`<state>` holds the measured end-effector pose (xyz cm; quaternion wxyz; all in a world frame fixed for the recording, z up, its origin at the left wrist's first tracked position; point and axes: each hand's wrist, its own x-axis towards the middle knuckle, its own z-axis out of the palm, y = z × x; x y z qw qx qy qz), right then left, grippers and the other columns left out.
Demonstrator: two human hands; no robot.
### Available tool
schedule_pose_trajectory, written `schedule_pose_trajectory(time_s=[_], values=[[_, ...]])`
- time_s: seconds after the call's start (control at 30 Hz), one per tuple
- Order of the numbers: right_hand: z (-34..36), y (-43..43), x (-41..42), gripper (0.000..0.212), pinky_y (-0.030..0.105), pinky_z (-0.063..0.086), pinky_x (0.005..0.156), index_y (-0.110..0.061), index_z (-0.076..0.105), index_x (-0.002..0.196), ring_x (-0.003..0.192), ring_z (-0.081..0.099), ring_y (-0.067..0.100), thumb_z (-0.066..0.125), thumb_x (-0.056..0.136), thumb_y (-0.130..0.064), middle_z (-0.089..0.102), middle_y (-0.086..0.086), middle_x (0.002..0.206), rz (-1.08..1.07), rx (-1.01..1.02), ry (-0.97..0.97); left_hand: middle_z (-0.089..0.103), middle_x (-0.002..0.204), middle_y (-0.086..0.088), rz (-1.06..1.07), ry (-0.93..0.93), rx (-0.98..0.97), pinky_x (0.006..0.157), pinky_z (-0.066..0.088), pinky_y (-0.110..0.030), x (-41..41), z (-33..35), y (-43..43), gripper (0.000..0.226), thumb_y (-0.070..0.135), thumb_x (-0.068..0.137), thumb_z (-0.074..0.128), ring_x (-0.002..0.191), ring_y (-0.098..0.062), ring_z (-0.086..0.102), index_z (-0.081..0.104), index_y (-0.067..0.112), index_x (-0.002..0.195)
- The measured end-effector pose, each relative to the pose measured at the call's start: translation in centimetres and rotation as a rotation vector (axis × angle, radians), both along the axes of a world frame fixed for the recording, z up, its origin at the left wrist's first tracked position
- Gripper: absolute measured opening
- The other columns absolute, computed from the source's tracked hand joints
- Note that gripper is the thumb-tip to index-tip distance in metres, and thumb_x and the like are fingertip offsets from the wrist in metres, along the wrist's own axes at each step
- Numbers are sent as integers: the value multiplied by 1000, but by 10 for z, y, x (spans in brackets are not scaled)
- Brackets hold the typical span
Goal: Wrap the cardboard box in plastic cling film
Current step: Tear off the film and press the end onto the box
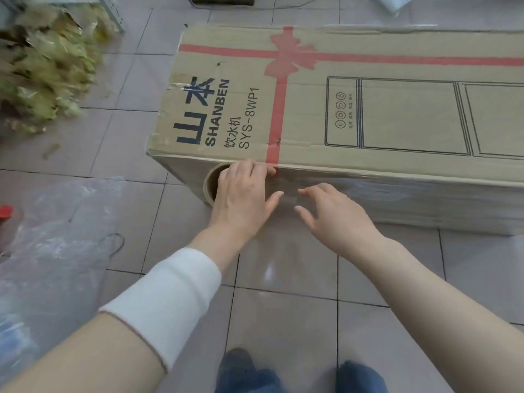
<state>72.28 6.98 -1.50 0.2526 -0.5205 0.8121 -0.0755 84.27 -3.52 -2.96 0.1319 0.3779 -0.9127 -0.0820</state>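
Head view looks down on a grey tiled floor point(283, 321), and on it the cardboard box point(354, 109) lies lengthwise, running from the middle of the frame out past the right edge. Its top face carries a printed red ribbon and bow, the name SHANBEN, the code SYS-8WP1 and a line drawing of an appliance. The box's near side, from about the red stripe rightwards, is already covered in glossy cling film point(411, 199). A heap of crumpled clear plastic point(48, 251) lies on the floor at the left, and a blurred bunch of dried yellowish foliage point(42, 69) fills the top left corner. The cling film roll point(211, 185) is held against the box's near side close to its left end, its brown cardboard core showing end-on. The left hand point(243, 194), with a white sleeve band point(170, 299) on the forearm, grasps the roll, fingers curled over it up to the box's top edge. The right hand point(331, 214) is released, fingers spread just beside the wrapped side; whether it touches the film cannot be told.
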Motion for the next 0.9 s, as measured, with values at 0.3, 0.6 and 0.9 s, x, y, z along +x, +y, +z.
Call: schedule_pose_trajectory(time_s=[0.3,0.6,0.9], values=[[-47,-14,-21,36,29,53,54,-14,71,98,77,70,26,49,79,-35,71,4,93,305,-564,301,54,108,-1,-87,-190,-159,91,31,-37,-10,-22,-16,45,54,78,58,107,-24,49,51,21,107],[-69,-30,-36,31,34,53,65,-17,72,99,86,67,28,62,73,-33,70,1,96,350,-817,411,58,115,3,-120,-300,-380,97,32,-42,-16,-35,-28,33,53,84,52,113,-23,47,49,27,103],[-95,-34,-44,30,27,39,63,-20,75,91,72,59,27,63,73,-41,67,0,80,245,-953,534,58,91,11,-256,-151,-258,88,34,-31,-8,-37,-33,15,48,82,52,95,-12,47,58,34,84]])
